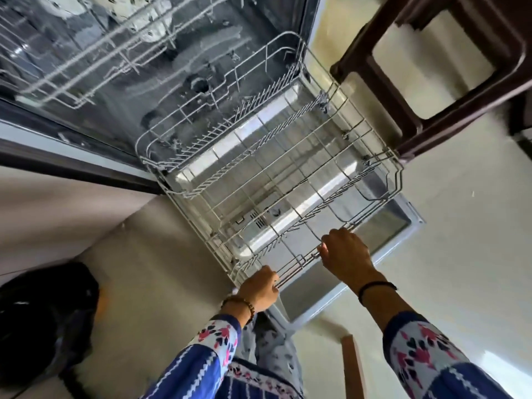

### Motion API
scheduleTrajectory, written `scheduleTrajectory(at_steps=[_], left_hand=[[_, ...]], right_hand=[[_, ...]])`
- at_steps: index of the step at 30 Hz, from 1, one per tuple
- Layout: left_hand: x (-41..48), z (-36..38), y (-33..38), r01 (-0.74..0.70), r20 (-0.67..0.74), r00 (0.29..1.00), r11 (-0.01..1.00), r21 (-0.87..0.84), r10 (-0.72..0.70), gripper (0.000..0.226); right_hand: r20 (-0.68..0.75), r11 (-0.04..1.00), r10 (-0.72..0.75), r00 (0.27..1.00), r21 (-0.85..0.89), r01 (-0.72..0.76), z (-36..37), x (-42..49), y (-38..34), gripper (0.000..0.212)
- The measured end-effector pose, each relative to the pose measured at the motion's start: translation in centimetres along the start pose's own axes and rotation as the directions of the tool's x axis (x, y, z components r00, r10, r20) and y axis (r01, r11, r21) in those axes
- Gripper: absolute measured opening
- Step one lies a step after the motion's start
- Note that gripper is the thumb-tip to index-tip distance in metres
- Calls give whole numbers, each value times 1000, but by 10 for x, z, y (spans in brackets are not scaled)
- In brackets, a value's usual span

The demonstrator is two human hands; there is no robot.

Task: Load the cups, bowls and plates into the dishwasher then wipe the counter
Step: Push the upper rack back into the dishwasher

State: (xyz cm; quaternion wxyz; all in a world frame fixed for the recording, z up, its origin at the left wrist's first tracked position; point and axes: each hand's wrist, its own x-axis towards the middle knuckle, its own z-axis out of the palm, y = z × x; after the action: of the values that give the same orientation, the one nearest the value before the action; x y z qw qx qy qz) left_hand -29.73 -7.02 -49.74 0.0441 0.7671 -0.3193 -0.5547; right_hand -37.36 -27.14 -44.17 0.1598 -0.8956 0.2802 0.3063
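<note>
The dishwasher stands open, its door (385,243) lowered flat toward me. The white wire lower rack (253,156) is pulled out over the door and holds no dishes. My left hand (259,287) grips the rack's front rail near its left corner. My right hand (345,254) grips the same front rail further right. The upper rack (86,53) sits inside the tub at the top left, with white dishes showing dimly in it.
A dark brown plastic stool (431,82) stands on the pale floor right of the rack. A black bag (43,318) lies at the lower left. A cabinet front (57,208) runs along the left. A brown wooden edge (352,367) shows near my legs.
</note>
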Motion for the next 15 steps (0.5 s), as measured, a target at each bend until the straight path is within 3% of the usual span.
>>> scheduleTrajectory(at_steps=[8, 15], left_hand=[[-26, -11, 11, -3, 29, 1000, 997, -77, 5, 43], [-69, -77, 28, -76, -148, 988, 982, -172, 50, 48]], right_hand=[[128, 1000, -3, 992, 28, -1, -11, -22, -1, 26], [83, 987, -121, 989, 119, 111, -58, -54, -48, 29]])
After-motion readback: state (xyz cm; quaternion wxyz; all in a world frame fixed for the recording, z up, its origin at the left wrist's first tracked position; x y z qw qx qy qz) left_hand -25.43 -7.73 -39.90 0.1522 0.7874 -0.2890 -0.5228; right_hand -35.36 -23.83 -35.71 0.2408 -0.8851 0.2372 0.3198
